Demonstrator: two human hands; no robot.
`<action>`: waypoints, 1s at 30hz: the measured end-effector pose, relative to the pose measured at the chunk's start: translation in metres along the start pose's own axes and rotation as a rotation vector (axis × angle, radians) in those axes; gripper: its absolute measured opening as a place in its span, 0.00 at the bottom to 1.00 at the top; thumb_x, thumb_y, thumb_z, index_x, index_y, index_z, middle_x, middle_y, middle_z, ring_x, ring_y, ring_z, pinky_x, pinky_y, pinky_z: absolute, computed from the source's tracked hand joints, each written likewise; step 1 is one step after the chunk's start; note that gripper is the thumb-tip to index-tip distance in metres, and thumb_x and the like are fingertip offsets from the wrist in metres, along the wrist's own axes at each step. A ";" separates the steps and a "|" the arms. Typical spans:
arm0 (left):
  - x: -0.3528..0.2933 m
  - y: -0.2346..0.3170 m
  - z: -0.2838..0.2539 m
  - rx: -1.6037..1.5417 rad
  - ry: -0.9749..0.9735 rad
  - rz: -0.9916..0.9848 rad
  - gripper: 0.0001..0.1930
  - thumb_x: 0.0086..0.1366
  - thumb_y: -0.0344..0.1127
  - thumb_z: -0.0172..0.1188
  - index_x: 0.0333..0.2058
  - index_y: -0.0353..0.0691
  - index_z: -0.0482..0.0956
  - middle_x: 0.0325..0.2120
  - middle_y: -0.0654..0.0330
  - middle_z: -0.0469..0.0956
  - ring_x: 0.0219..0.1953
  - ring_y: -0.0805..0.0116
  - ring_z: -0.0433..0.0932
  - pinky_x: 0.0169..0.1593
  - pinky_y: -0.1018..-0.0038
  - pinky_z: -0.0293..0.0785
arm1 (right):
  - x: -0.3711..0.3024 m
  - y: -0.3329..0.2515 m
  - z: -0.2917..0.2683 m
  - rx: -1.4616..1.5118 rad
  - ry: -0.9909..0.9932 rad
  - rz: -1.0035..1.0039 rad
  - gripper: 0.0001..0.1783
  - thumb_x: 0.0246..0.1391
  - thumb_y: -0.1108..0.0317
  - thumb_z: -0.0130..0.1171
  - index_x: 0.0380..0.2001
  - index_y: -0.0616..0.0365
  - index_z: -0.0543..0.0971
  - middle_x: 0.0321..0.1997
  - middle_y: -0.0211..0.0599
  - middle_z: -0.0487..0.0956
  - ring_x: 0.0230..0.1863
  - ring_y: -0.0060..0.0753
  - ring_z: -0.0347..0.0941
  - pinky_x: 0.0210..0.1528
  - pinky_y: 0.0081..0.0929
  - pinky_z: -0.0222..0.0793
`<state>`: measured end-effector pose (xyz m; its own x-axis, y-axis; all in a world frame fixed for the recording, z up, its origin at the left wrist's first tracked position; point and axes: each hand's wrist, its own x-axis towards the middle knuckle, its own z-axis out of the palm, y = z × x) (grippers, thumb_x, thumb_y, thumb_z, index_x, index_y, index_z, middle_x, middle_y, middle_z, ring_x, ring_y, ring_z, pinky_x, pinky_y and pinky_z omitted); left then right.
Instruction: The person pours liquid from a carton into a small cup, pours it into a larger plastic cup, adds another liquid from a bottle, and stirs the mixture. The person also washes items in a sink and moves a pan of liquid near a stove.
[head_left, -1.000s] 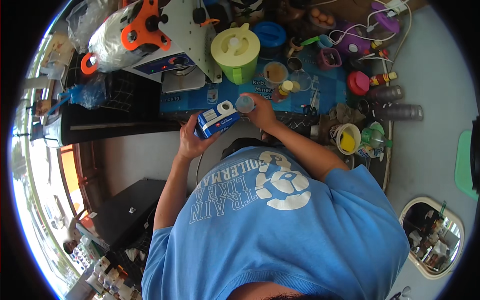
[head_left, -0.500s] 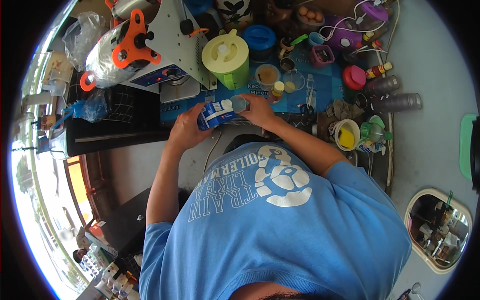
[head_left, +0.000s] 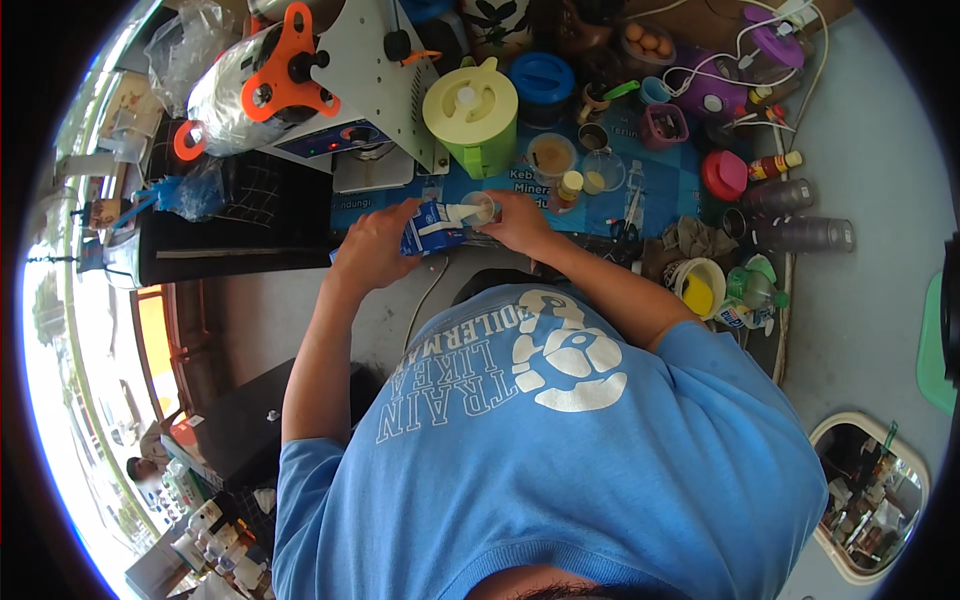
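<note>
So the left hand [head_left: 378, 245]'s gripping a blue carton [head_left: 432, 232] on the near side of the green pitcher [head_left: 470, 115], long axis pointing rightward at the clear cup [head_left: 480, 209] the right hand [head_left: 518, 220]'s holding by the spout.

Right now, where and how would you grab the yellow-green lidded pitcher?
I'd take the pitcher by its handle, from the near side: it stands upright with the handle turned that way. Left hand holds the milk carton and right hand the clear cup, so one should probably free up first.
</note>
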<state>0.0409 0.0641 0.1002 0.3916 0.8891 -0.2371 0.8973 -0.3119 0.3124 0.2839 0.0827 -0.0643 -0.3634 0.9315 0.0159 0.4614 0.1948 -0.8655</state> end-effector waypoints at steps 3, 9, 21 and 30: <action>-0.001 -0.002 0.002 -0.008 0.013 -0.001 0.43 0.40 0.40 0.80 0.58 0.40 0.74 0.39 0.46 0.85 0.44 0.47 0.84 0.49 0.59 0.79 | 0.002 0.005 0.005 -0.013 0.020 -0.043 0.27 0.45 0.64 0.76 0.50 0.58 0.82 0.39 0.45 0.85 0.30 0.38 0.83 0.36 0.33 0.77; -0.002 -0.004 0.001 0.015 0.035 0.020 0.42 0.40 0.40 0.80 0.57 0.39 0.74 0.38 0.47 0.85 0.44 0.46 0.84 0.49 0.59 0.79 | 0.004 0.008 0.009 -0.014 -0.006 -0.019 0.28 0.45 0.63 0.76 0.50 0.59 0.81 0.38 0.46 0.85 0.30 0.38 0.83 0.36 0.32 0.77; -0.006 0.002 -0.005 0.037 -0.048 -0.001 0.37 0.45 0.33 0.76 0.56 0.41 0.72 0.44 0.48 0.83 0.47 0.42 0.81 0.49 0.53 0.77 | 0.002 0.008 0.013 -0.009 -0.039 -0.032 0.29 0.45 0.59 0.77 0.50 0.58 0.82 0.38 0.46 0.86 0.32 0.40 0.83 0.37 0.34 0.77; -0.007 0.004 -0.006 0.086 -0.042 0.008 0.37 0.45 0.33 0.75 0.56 0.42 0.71 0.41 0.48 0.83 0.45 0.43 0.82 0.47 0.53 0.79 | 0.001 0.005 0.015 0.056 -0.055 -0.013 0.30 0.43 0.59 0.76 0.49 0.61 0.81 0.37 0.51 0.84 0.36 0.53 0.81 0.42 0.43 0.76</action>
<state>0.0405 0.0586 0.1088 0.4055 0.8720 -0.2740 0.9075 -0.3482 0.2350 0.2738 0.0795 -0.0760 -0.4132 0.9106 0.0009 0.4114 0.1876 -0.8919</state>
